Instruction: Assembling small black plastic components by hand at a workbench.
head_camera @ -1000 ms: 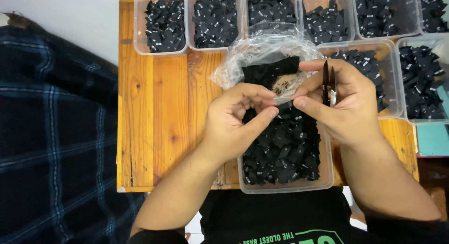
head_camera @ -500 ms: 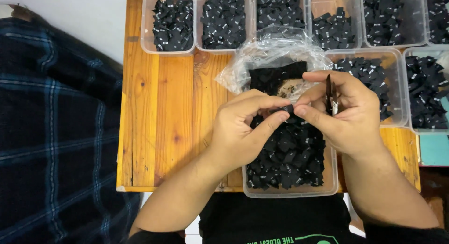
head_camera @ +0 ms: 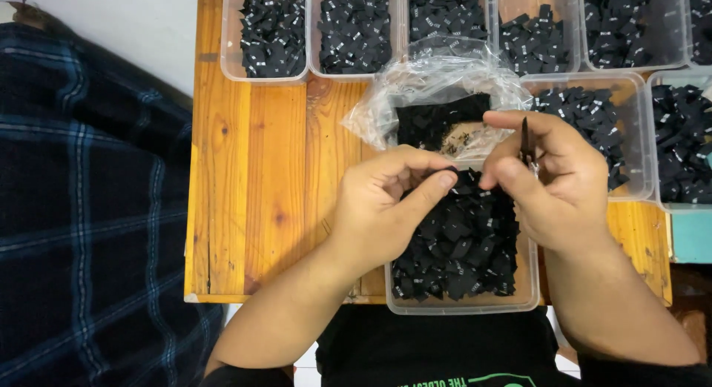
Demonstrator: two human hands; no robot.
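Left hand point(head_camera: 386, 209) and right hand point(head_camera: 556, 183) pinch one small black label point(head_camera: 452, 172), frame centre, over clear tub point(head_camera: 460, 302); light, floppy—pinch edges.

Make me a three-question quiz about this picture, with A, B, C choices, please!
1. Where is the clear plastic bag?
A. behind the hands
B. on the floor
C. in the left hand

2. What colour are the little tags?
A. red
B. black
C. yellow

3. What is the right hand doing?
A. lying flat
B. holding a thin dark tool
C. gripping a cup

Answers: 1 A, it lies on the wooden table past the fingers. 2 B, every tub holds black ones. 3 B, the tool stands between its fingers.
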